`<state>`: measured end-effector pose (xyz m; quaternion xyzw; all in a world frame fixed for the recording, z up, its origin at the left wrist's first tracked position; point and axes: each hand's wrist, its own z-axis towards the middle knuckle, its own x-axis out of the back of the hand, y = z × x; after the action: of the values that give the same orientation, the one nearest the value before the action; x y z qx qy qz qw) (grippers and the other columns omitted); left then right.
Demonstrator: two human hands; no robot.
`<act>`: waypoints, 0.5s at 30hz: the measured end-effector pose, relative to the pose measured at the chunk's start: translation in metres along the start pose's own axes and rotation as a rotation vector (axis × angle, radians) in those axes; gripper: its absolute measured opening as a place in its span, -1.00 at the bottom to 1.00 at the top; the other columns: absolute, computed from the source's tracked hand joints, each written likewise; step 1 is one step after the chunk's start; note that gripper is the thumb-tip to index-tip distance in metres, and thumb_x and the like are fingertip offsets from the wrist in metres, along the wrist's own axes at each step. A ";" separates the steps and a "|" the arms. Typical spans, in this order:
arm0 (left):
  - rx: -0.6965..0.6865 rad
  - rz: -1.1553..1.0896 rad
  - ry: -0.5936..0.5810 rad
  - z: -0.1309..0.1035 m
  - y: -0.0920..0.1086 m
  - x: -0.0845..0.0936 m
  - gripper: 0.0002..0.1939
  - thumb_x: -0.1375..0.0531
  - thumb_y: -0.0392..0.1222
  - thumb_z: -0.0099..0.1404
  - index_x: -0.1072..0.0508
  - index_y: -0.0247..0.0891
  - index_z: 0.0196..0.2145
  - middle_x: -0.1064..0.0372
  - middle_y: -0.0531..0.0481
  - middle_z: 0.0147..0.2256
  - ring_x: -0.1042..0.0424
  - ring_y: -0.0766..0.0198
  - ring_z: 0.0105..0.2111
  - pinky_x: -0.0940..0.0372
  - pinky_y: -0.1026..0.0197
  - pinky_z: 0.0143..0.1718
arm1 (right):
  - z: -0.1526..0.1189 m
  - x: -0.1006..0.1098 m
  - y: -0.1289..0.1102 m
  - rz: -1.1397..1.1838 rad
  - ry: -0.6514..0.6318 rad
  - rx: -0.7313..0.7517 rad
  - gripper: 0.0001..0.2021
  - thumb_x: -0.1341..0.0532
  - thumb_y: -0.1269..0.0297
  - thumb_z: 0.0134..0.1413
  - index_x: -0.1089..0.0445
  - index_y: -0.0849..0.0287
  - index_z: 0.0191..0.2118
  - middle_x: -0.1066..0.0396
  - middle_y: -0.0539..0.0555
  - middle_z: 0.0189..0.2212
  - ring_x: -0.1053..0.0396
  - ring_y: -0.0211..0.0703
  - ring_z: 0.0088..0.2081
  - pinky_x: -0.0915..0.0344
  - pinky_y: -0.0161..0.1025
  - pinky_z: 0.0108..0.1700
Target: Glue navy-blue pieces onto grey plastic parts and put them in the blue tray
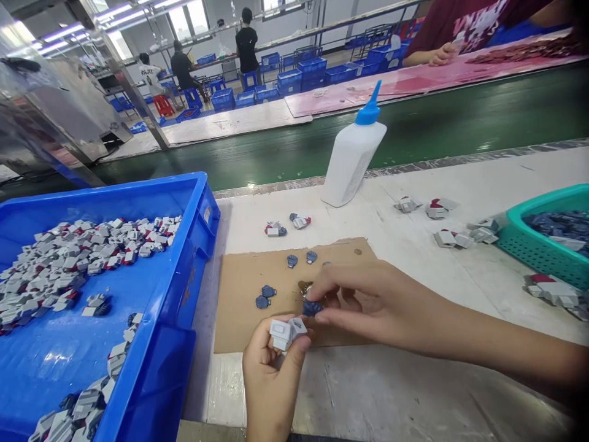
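My left hand [278, 368] is closed on a light grey plastic part [286, 331] at the near edge of a brown cardboard sheet [239, 319]. Just right of and above it, my right hand [350, 301] pinches a small dark blue piece [311, 307] between thumb and fingers, over the cardboard. The blue piece and the grey part are close; whether they touch is unclear. Several loose dark blue pieces [269, 290] lie on the cardboard, shaped like small fists. A dark wet spot [304, 286] shows beside my right fingertips, partly hidden.
A blue crate [184, 264] of assembled parts stands left. Behind the cardboard are two assembled parts [300, 221] and a white bottle [352, 159] with a blue nozzle. A teal basket [519, 236] and grey parts [446, 238] are right. Beyond the green conveyor [257, 159], people sit or stand.
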<state>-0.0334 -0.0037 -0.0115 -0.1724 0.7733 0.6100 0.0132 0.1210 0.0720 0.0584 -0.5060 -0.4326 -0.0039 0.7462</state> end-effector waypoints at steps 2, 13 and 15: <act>-0.009 -0.006 0.018 0.000 0.001 0.001 -0.74 -0.33 -0.09 -0.02 -0.45 -0.24 -0.38 -0.46 0.08 -0.46 -0.39 0.37 -0.44 -0.24 0.40 -0.38 | -0.001 -0.005 -0.004 0.073 0.007 0.002 -0.90 -0.18 0.28 0.03 -0.36 0.15 -0.31 -0.35 -0.06 -0.46 -0.25 -0.40 -0.47 -0.17 -0.44 -0.46; -0.031 -0.027 0.010 0.000 -0.001 0.001 -0.75 -0.33 -0.09 -0.02 -0.44 -0.28 -0.41 -0.43 0.04 -0.49 -0.35 0.34 -0.46 -0.21 0.38 -0.41 | -0.003 -0.012 -0.005 0.061 -0.006 0.000 -0.90 -0.16 0.28 0.06 -0.32 0.19 -0.34 -0.33 -0.06 -0.48 -0.22 -0.40 -0.49 -0.13 -0.42 -0.48; -0.024 -0.027 0.011 0.000 -0.001 0.001 -0.74 -0.32 -0.08 -0.02 -0.44 -0.28 -0.41 -0.42 0.04 -0.50 -0.34 0.34 -0.47 -0.20 0.37 -0.41 | -0.003 -0.013 -0.004 0.056 -0.023 0.000 -0.90 -0.16 0.27 0.06 -0.32 0.20 -0.36 -0.32 -0.06 -0.49 -0.22 -0.40 -0.49 -0.14 -0.42 -0.48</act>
<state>-0.0344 -0.0039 -0.0124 -0.1864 0.7635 0.6181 0.0152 0.1127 0.0624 0.0530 -0.5179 -0.4268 0.0228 0.7410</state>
